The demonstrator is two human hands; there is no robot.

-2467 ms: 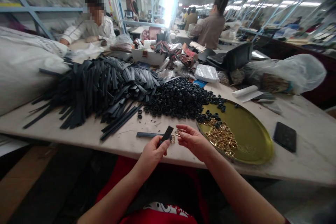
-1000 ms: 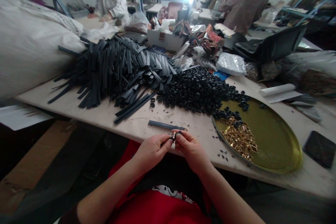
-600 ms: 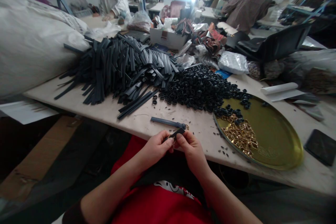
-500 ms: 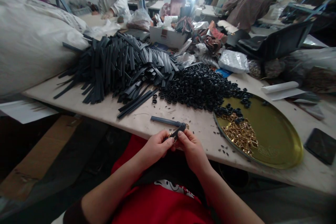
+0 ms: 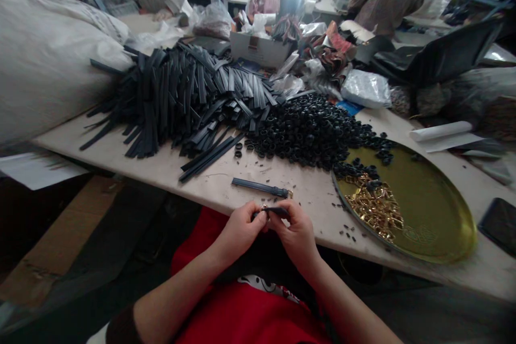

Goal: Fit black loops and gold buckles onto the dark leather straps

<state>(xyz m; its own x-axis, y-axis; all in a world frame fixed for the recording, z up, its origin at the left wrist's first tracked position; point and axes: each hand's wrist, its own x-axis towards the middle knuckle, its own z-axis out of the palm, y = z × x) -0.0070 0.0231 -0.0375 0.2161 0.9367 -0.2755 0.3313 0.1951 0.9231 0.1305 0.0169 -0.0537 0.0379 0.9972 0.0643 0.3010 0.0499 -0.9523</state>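
Observation:
My left hand [image 5: 246,226] and my right hand [image 5: 294,228] meet at the table's front edge, both closed on one short black strap [image 5: 278,210]. A bit of gold metal shows at the left fingertips; the rest of the strap is hidden by fingers. Just beyond them a black strap with a gold buckle [image 5: 260,187] lies on the table [image 5: 217,193]. Behind it are loose black strips [image 5: 209,157], a big heap of black straps [image 5: 173,97] and a pile of small black loops [image 5: 310,129]. Gold buckles [image 5: 377,209] fill the left part of a round tray [image 5: 439,215].
A large white sack [image 5: 52,59] stands at the left. A dark phone [image 5: 500,223] lies at the right edge. Further back are a cardboard box [image 5: 260,51], plastic bags, a black chair [image 5: 439,59] and two people at other tables.
The held strap has turned from slanting to nearly level, and my right hand has rotated over it. The view has shifted slightly, with the tray now further right.

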